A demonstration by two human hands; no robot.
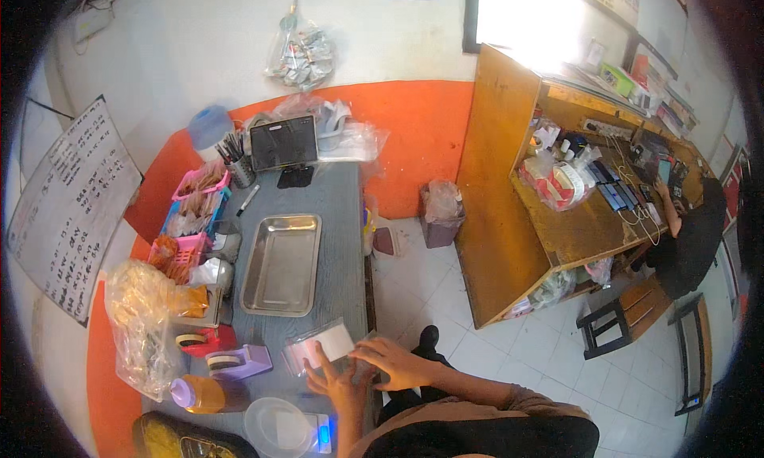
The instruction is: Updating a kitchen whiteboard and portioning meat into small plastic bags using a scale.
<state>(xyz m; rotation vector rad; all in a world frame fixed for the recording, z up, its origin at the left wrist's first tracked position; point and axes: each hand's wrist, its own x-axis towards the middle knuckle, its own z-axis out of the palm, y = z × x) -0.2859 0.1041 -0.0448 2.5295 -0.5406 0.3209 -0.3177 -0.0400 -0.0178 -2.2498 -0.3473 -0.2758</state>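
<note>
My left hand (338, 381) lies at the table's right edge, its spread fingers touching a stack of clear plastic bags (318, 346) with white and pinkish parts. My right hand (389, 362) reaches in from the right, fingers bent, at the right corner of that stack; whether it pinches a bag I cannot tell. Beyond the stack lies a bare rectangular metal tray (280, 267). Nearer me, a round translucent plastic bowl (277, 427) rests on a small digital scale (323, 434) with a blue-lit display.
Purple (242, 362) and red (209, 340) tape dispensers, an orange-filled squeeze bottle (203, 394) and pink baskets (182, 252) line the left side. A tablet (284, 141) stands at the far end. At right, a person (692, 237) works at a wooden desk (507, 219).
</note>
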